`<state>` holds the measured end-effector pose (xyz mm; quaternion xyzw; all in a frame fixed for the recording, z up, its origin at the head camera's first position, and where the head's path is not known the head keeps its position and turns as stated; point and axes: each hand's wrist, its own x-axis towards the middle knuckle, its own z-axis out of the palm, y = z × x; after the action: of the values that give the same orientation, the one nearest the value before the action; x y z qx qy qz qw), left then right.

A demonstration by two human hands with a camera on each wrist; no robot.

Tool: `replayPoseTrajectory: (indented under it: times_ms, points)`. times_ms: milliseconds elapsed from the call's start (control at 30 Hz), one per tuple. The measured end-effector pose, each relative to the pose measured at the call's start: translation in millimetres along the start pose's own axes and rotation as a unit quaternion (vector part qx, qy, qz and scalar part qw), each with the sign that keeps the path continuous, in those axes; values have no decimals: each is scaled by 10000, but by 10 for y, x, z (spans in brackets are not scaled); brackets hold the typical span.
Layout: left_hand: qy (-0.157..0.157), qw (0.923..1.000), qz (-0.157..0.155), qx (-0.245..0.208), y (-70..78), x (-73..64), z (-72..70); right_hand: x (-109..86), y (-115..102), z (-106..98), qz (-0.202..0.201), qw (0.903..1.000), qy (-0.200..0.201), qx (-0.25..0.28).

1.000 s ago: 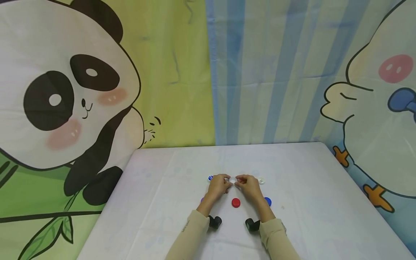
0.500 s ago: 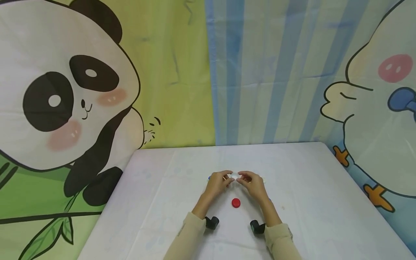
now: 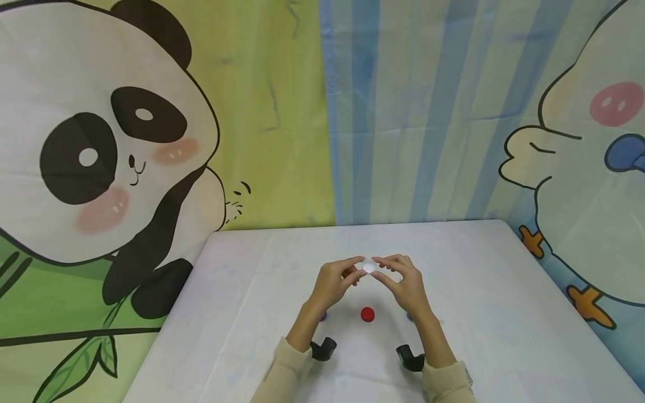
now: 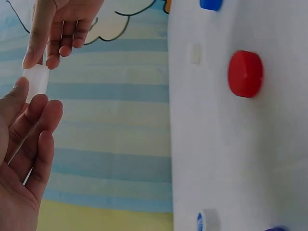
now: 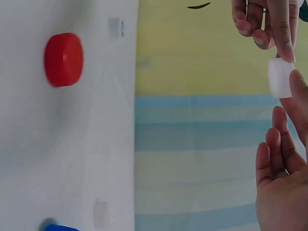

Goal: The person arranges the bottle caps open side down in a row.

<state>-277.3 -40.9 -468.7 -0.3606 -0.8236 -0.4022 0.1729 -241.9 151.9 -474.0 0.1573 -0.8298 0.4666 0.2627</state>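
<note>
A white bottle cap is raised above the table, one hand on each side of it. My left hand pinches its left edge between thumb and fingers. From the other side, my right hand pinches the right edge the same way. The left wrist view shows the cap touched by both thumbs, the other fingers loosely bent. Below the hands, a red bottle cap lies on the table between the forearms. A purple cap and a blue cap are partly hidden by the arms.
The white-covered table meets a printed curtain at the back. A white-and-blue cap and a pale translucent cap stand on the table in the left wrist view. Black camera mounts project inward from the wrists.
Both hands have risen and moved away from me, lifting the white cap, now plainly visible between them. The forearms have spread apart. The red cap has stayed in place.
</note>
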Motion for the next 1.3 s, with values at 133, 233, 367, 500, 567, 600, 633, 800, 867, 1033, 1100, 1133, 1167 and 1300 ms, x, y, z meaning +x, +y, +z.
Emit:
replayPoseTrajectory:
  times_ms: [133, 233, 367, 500, 567, 600, 633, 800, 867, 1033, 1100, 1133, 1167, 1300]
  points:
    - [46, 9999, 110, -62, 133, -11, -70, -23, -183, -61, -201, 9996, 190, 83]
    - [123, 9995, 284, 16, 229, -57, -114, -82, -271, -71, -214, 9991, 310, 171]
    - [283, 9977, 607, 147, 316, -155, -153, -175, -309, -61, -497, 9973, 499, 200]
    - [442, 9956, 822, 74, 368, -246, -182, -235, -386, -60, -965, 9932, 625, 158]
    - [502, 9950, 858, -4, 390, -285, -195, -256, -426, -67, -1104, 9917, 643, 127]
    - [532, 9946, 885, -31, 401, -300, -203, -265, -442, -69, -1151, 9912, 645, 103]
    - [561, 9943, 904, -49, 409, -313, -209, -272, -456, -73, -1193, 9907, 648, 78]
    - [629, 9931, 987, -40, 436, -339, -225, -289, -476, -74, -1296, 9895, 645, 39]
    - [619, 9932, 984, -59, 433, -345, -221, -297, -468, -67, -1315, 9892, 647, 48]
    - [529, 9941, 917, -214, 424, -362, -204, -318, -441, -46, -1320, 9890, 651, 113]
    - [490, 9946, 863, -313, 421, -363, -199, -320, -433, -42, -1347, 9886, 669, 116]
    - [469, 9948, 823, -386, 418, -363, -195, -320, -431, -42, -1353, 9885, 672, 100]
    - [448, 9949, 773, -474, 416, -363, -192, -319, -430, -43, -1359, 9884, 677, 70]
    - [391, 9939, 406, -948, 482, -347, -215, -315, -432, -48, -1380, 9878, 725, -7]
